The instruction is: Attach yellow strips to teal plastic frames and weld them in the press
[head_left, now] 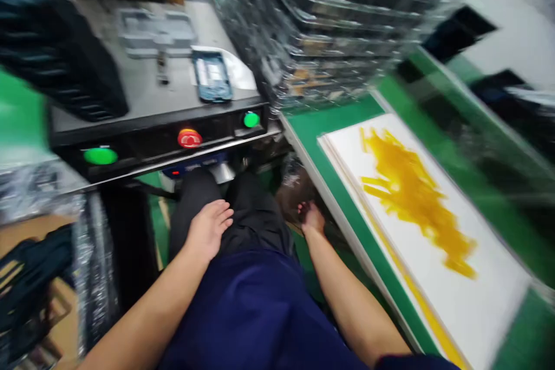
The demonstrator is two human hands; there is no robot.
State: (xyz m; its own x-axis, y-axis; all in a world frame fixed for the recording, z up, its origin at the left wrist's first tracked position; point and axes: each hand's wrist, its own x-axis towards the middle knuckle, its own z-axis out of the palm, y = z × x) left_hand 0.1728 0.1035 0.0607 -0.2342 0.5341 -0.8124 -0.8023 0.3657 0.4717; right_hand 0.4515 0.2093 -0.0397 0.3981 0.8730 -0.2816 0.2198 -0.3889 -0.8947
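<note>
My left hand [210, 228] rests over my left thigh, with its fingers stretched out and nothing held. Lower than the green table edge, my right hand [312, 217] hangs beside my right leg. Its fingers are loosely curled and apart, a little blurred, and no object shows in them. Close by it is a brownish clear plastic bag [295, 188]; whether the hand touches it I cannot tell. In front of me, a dark blue phone-shaped casing [212, 76] lies on the machine's grey work surface [145, 89], near a grey fixture [156, 33].
The machine's front panel has green buttons [101, 155] and a red button [189, 138]. Stacked clear plastic trays [338, 29] stand on the green table [333, 118]. Yellow strips [407, 185] lie on a white board [485, 306] to the right. A lined carton [34, 225] stands at left.
</note>
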